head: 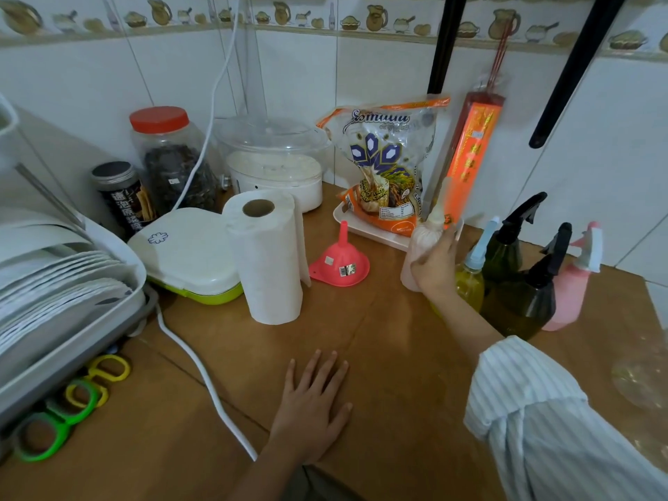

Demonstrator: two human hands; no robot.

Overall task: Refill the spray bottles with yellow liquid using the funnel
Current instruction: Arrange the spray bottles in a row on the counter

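The step in hand looks like fetching: nothing is being poured yet, and the funnel is not in any bottle.

On the brown tabletop [379, 356] the right hand [435, 267] reaches toward the far right corner and wraps its fingers round a pale squeeze bottle [419, 244] with a pointed nozzle; blur hides whether it is lifted or standing. What it contains cannot be told. The left hand [312, 403] lies flat near the front edge, fingers straight, holding nothing.

The spray bottles stand in a cluster at the right edge, just beside the right hand: two dark bottles [517, 301], a pink bottle [571, 287] and a small yellow bottle [470, 280] with a blue nozzle, which already shows yellow liquid. All still wear their trigger heads, so the next move probably calls for unscrewing one, then seating the funnel in its neck.

The red funnel [339, 262] sits mouth down near the middle of the tabletop, well clear of the bottles.

Around it: a dish rack [72, 305] at the left edge, a rice bag [388, 168] on a tray at the back, a paper towel roll [269, 254] just left of the funnel, a white cable [209, 385] running forward, and scissors [76, 399] under the rack. The roll crowds the funnel; the tight cluster risks a knock.
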